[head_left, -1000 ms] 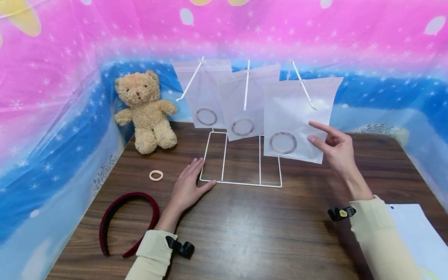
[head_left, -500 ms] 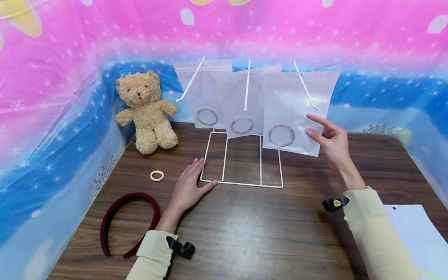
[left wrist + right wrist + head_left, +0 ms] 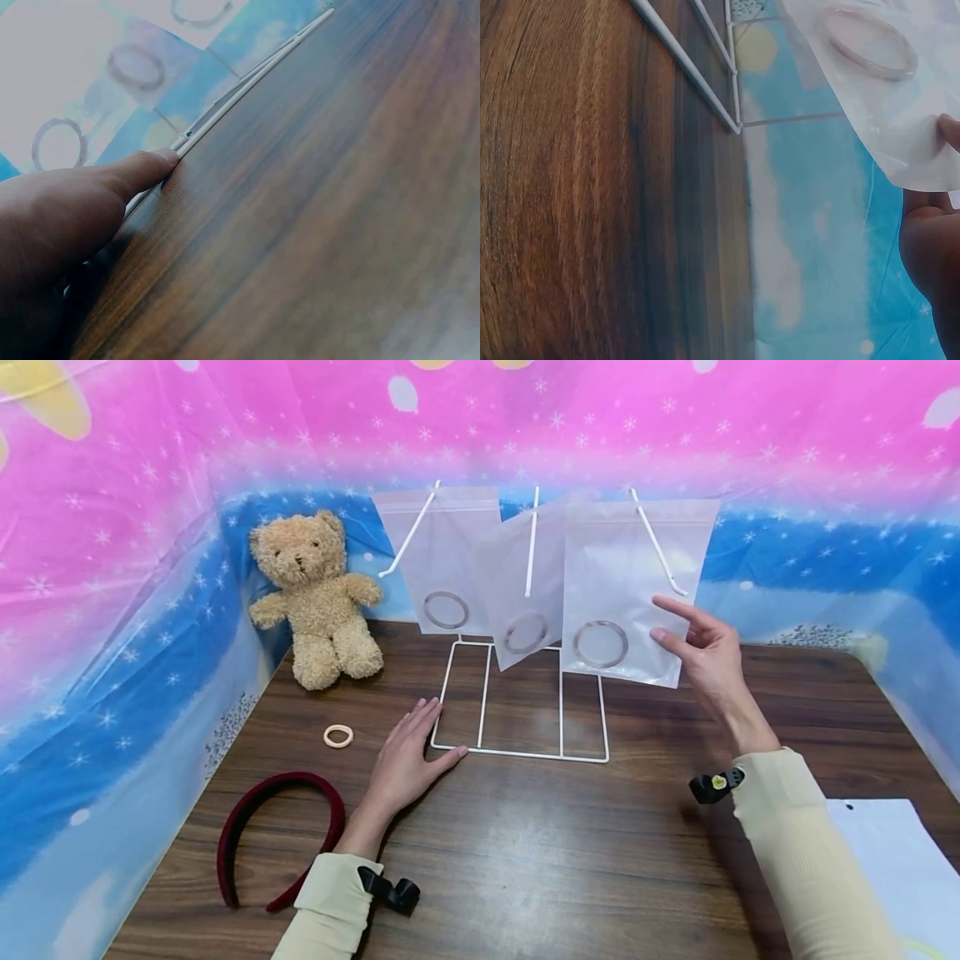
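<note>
Three clear zip bags, each with a bangle inside, hang from the hooks of a white wire rack [image 3: 561, 714]. At its right edge, the right bag [image 3: 637, 585] is pinched by my right hand [image 3: 708, 664]; in the right wrist view the thumb [image 3: 950, 131] lies on the bag's front. The right hook [image 3: 660, 547] passes through the top of that bag. Beside it hang the middle bag [image 3: 517, 585] and the left bag [image 3: 442, 552]. My left hand [image 3: 408, 756], fingers extended, rests on the table and touches the front left corner of the rack's base.
A teddy bear [image 3: 311, 610] sits at the back left. In front of it lie a small pale ring [image 3: 338, 737] and a dark red headband [image 3: 228, 835]. A white sheet [image 3: 885, 852] lies at the right. Patterned cloth [image 3: 480, 427] encloses the table [image 3: 525, 860].
My right hand has moved the right bag backward and up along its hook. The middle bag has swung and turned slightly. My left hand stays in place on the rack's base.
</note>
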{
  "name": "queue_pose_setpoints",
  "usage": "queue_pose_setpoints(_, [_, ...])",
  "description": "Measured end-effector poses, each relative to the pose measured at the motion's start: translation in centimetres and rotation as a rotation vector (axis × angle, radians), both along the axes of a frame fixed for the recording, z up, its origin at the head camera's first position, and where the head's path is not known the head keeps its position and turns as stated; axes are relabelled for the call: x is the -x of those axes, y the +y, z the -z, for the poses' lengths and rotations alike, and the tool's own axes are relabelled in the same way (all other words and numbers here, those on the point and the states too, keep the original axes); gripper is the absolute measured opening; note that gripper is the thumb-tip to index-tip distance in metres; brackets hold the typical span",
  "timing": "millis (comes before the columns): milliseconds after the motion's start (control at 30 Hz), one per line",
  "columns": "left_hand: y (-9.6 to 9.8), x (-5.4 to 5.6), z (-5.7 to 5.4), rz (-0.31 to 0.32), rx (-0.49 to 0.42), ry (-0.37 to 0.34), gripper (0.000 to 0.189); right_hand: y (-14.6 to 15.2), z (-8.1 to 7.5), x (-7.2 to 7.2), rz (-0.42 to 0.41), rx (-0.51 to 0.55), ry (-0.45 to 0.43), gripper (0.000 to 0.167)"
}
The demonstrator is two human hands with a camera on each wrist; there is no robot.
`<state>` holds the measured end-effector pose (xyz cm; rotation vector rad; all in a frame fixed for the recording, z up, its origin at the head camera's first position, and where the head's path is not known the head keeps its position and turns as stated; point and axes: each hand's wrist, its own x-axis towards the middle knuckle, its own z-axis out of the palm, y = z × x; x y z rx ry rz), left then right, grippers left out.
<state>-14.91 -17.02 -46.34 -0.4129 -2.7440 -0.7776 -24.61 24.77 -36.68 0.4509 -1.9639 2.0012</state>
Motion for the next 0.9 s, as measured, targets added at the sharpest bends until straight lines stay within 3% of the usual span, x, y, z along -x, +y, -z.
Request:
queue_pose_setpoints(267, [0.0,0.0,0.2,-0.001,-0.001,-0.007,0.082,0.4,0.6,0.7,-0.034,0.022,-0.025,0.043])
queue_pose_setpoints(700, [0.0,0.0,0.2,0.004,-0.004,-0.004,0.082,0.5,1.0,1.1,-0.025,-0.115,-0.067,0.040])
queue_pose_setpoints(900, [-0.1,0.1,0.1,0.003,-0.006,-0.003,0.082,1.2,0.7,0.5,-0.052,-0.053,-0.049,0.038])
